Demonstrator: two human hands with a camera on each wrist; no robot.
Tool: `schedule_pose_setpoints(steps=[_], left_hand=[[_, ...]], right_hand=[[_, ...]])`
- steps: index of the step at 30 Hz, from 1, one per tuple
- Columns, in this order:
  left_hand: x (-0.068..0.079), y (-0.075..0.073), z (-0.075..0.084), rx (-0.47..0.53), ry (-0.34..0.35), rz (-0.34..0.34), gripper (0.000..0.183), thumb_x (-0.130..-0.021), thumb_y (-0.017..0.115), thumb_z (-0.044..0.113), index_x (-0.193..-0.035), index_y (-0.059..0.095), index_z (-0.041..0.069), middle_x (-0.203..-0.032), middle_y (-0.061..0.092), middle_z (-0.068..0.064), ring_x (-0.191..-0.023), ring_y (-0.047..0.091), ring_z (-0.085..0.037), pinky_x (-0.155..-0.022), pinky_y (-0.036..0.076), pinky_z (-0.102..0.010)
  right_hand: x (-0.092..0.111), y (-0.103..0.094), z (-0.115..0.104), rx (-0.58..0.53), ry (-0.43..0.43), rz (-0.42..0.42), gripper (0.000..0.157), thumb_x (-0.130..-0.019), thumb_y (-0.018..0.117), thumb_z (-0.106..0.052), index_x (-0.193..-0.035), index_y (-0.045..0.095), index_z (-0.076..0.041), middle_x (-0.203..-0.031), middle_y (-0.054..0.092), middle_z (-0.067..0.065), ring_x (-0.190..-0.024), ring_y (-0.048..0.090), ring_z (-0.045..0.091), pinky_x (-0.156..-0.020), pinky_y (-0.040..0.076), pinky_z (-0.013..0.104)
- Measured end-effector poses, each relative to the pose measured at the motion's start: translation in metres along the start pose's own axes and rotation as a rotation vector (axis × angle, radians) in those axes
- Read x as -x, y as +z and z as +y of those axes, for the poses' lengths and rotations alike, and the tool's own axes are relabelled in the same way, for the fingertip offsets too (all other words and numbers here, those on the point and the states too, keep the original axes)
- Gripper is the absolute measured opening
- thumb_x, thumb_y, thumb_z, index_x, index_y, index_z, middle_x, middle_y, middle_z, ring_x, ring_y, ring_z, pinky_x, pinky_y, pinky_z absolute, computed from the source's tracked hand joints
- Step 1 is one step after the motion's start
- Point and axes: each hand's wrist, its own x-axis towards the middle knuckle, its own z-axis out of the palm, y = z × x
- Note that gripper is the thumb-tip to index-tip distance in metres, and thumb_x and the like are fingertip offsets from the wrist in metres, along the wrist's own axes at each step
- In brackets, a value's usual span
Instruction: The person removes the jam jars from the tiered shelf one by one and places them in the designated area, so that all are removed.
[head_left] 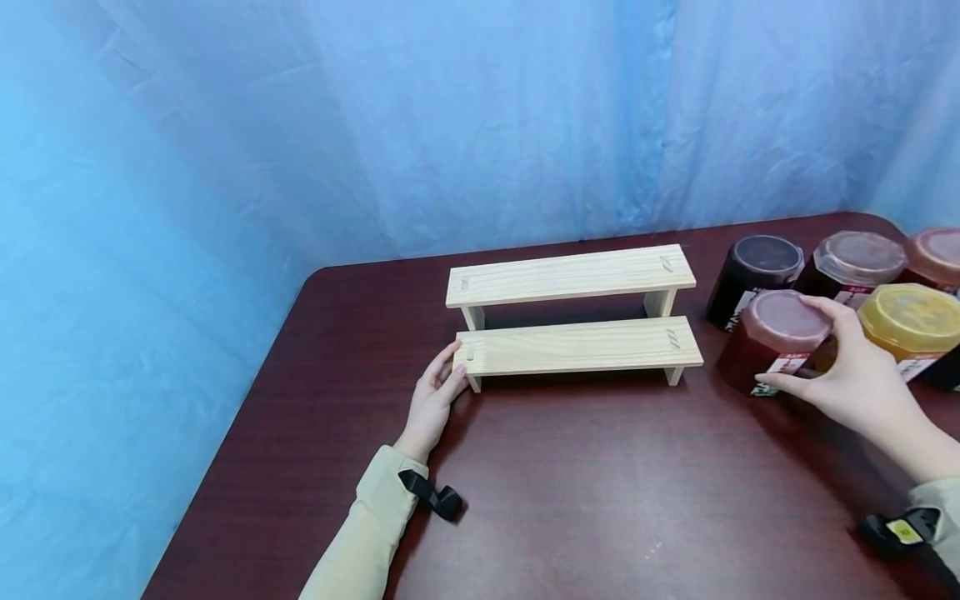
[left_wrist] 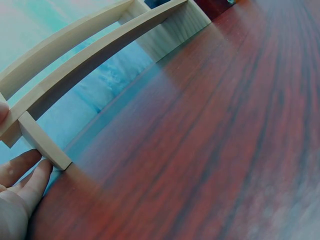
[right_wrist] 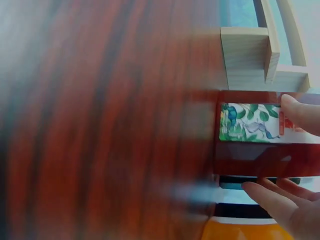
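Note:
Two low pale wooden risers stand one behind the other, the front riser (head_left: 577,348) and the back riser (head_left: 562,277). My left hand (head_left: 433,396) holds the front riser's left end, thumb at the plank's edge and fingertips (left_wrist: 42,167) against the leg (left_wrist: 45,142). To the right, my right hand (head_left: 862,367) curves round a dark red jar (head_left: 783,321) with a translucent pinkish lid. Its thumb (right_wrist: 300,115) lies along the jar's picture label (right_wrist: 250,122), while the other fingers (right_wrist: 280,200) reach round the opposite side. The jar stands upright on the table.
More jars crowd the table's right: a black-lidded jar (head_left: 756,279), a clear-lidded dark jar (head_left: 858,260), a yellow jar (head_left: 911,321) and a reddish jar (head_left: 939,254), with another dark one partly hidden. Blue curtains (head_left: 480,125) hang behind the dark wooden table (head_left: 570,492).

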Motion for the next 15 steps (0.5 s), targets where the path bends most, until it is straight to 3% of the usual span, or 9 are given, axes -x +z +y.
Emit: schedule_pose_setpoints(steps=[3, 6, 8, 10, 11, 12, 15], left_hand=[[-0.0005, 0.0001, -0.0014, 0.005, 0.011, -0.005, 0.047, -0.097, 0.049, 0.005, -0.143, 0.038, 0.003, -0.139, 0.045, -0.024, -0.111, 0.054, -0.009, -0.091, 0.047, -0.021], [-0.0007, -0.0001, -0.0023, -0.001, 0.012, -0.007, 0.048, -0.097, 0.049, 0.005, -0.144, 0.038, 0.003, -0.139, 0.045, -0.025, -0.112, 0.054, -0.01, -0.092, 0.047, -0.022], [-0.0006, -0.0004, -0.0024, -0.014, 0.008, -0.006, 0.048, -0.097, 0.05, 0.006, -0.144, 0.038, 0.004, -0.14, 0.045, -0.024, -0.114, 0.053, -0.012, -0.093, 0.047, -0.023], [-0.0005, -0.0005, -0.002, -0.019, 0.002, -0.007, 0.047, -0.098, 0.05, 0.007, -0.144, 0.039, 0.005, -0.141, 0.044, -0.023, -0.117, 0.052, -0.015, -0.094, 0.046, -0.024], [-0.0006, -0.0006, -0.0021, -0.021, 0.001, -0.005, 0.047, -0.098, 0.05, 0.007, -0.144, 0.039, 0.006, -0.141, 0.044, -0.023, -0.117, 0.052, -0.015, -0.095, 0.046, -0.025], [-0.0007, -0.0005, -0.002, -0.019, 0.0, -0.006, 0.047, -0.098, 0.05, 0.007, -0.144, 0.039, 0.006, -0.142, 0.044, -0.022, -0.118, 0.052, -0.016, -0.096, 0.046, -0.026], [-0.001, -0.0005, -0.0019, -0.022, 0.004, -0.01, 0.048, -0.098, 0.05, 0.008, -0.144, 0.038, 0.005, -0.142, 0.043, -0.023, -0.118, 0.051, -0.016, -0.097, 0.045, -0.029]], right_hand=[[0.0007, -0.0018, -0.0035, 0.034, 0.0, -0.003, 0.108, -0.064, 0.089, -0.017, -0.148, 0.022, -0.006, -0.117, 0.046, 0.034, -0.083, 0.06, 0.01, -0.055, 0.029, -0.003], [0.0016, -0.0017, -0.0077, 0.098, 0.007, 0.0, 0.109, -0.063, 0.089, -0.02, -0.148, 0.022, -0.005, -0.115, 0.047, 0.035, -0.089, 0.053, 0.046, -0.06, 0.042, 0.012], [0.002, -0.0013, -0.0094, 0.122, 0.009, 0.009, 0.109, -0.062, 0.089, -0.019, -0.148, 0.023, -0.005, -0.115, 0.047, 0.036, -0.09, 0.051, 0.047, -0.067, 0.05, 0.034], [0.002, -0.0006, -0.0099, 0.133, 0.008, 0.017, 0.109, -0.062, 0.089, -0.017, -0.148, 0.023, -0.005, -0.115, 0.047, 0.037, -0.091, 0.049, 0.047, -0.07, 0.045, 0.056], [0.0018, -0.0006, -0.0098, 0.135, 0.009, 0.02, 0.11, -0.061, 0.089, -0.016, -0.148, 0.023, -0.005, -0.115, 0.046, 0.037, -0.091, 0.049, 0.048, -0.07, 0.045, 0.056], [0.0017, -0.0005, -0.0101, 0.137, 0.01, 0.025, 0.11, -0.061, 0.088, -0.014, -0.149, 0.022, -0.006, -0.117, 0.046, 0.038, -0.093, 0.047, 0.049, -0.072, 0.04, 0.065], [0.0011, -0.0009, -0.0093, 0.142, 0.005, 0.046, 0.111, -0.058, 0.087, -0.01, -0.149, 0.023, -0.007, -0.118, 0.045, 0.038, -0.096, 0.046, 0.051, -0.074, 0.038, 0.066]])
